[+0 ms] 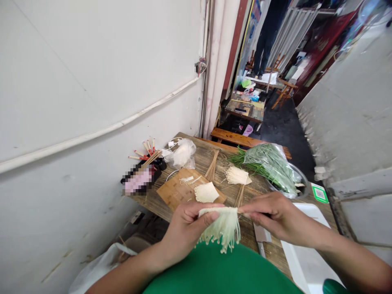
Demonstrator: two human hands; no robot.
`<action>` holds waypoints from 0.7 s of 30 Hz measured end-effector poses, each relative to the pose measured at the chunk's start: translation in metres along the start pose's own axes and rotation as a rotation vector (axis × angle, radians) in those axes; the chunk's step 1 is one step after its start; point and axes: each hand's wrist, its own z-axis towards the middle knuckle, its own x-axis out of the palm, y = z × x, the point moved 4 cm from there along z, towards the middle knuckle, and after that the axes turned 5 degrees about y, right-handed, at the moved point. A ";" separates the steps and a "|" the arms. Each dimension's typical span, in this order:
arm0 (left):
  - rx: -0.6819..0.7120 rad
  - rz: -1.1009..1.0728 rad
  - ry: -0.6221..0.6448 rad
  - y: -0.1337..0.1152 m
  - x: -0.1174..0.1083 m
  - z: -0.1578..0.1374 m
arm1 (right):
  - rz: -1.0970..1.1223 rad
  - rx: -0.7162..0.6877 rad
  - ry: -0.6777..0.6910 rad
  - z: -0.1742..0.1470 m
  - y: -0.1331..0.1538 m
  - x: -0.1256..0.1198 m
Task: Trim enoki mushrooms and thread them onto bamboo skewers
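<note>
A fanned bunch of enoki mushrooms (225,226) hangs caps-down in front of me. My left hand (192,222) pinches it along its cut base, thumb on the near side. At the base's right end my right hand (275,214) grips a thin wooden skewer, only a short bit of which shows between fingers and mushrooms. Another bunch of enoki (206,192) lies on the wooden cutting board (171,190), and a further enoki bunch (237,175) rests on the table beyond. Loose bamboo skewers (212,165) lie in a bundle near the board.
On the wooden table (200,149) are a plastic bag (183,153), green vegetables under plastic in a metal bowl (304,179), and a cleaver (262,237). A white tray (312,261) sits at right. Walls flank both sides; a person's legs (265,41) show far back.
</note>
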 end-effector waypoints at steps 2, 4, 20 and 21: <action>-0.012 -0.018 0.005 0.003 0.001 0.000 | -0.002 -0.007 -0.002 -0.001 0.000 0.000; -0.014 -0.025 0.002 0.006 0.002 0.001 | 0.011 -0.015 -0.002 -0.001 0.000 0.001; 0.584 0.322 -0.062 -0.024 -0.004 -0.006 | -0.112 -0.235 -0.143 0.000 0.006 0.003; 0.667 0.368 -0.034 -0.025 -0.004 -0.009 | -0.151 -0.265 -0.153 0.000 0.009 0.003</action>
